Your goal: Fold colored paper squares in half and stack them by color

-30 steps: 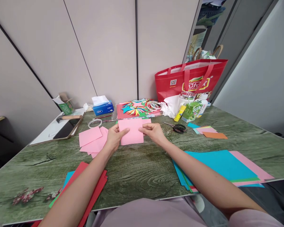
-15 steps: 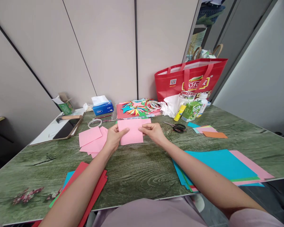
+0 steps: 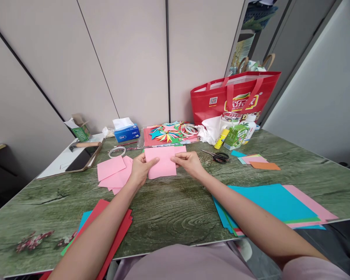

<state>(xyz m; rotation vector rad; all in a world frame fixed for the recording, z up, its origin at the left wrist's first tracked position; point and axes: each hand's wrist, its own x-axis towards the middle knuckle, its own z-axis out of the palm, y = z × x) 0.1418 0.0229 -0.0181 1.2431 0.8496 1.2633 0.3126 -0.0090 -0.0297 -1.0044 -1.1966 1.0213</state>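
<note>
Between my two hands is a pink sheet of paper, held up above the table with its face towards me. My left hand pinches its left edge, thumb in front and fingers behind. At the right edge my right hand grips it between thumb and fingers. Behind this sheet, more pink paper and a bit of green show near the table's middle. Left of my left hand lie several loose pink sheets, overlapping. Black-handled scissors rest to the right of my right hand.
A tape roll, a tissue box and colourful paper stars sit along the back. To the right are a glue stick, a red bag, paper strips and blue sheets. Red sheets lie front left.
</note>
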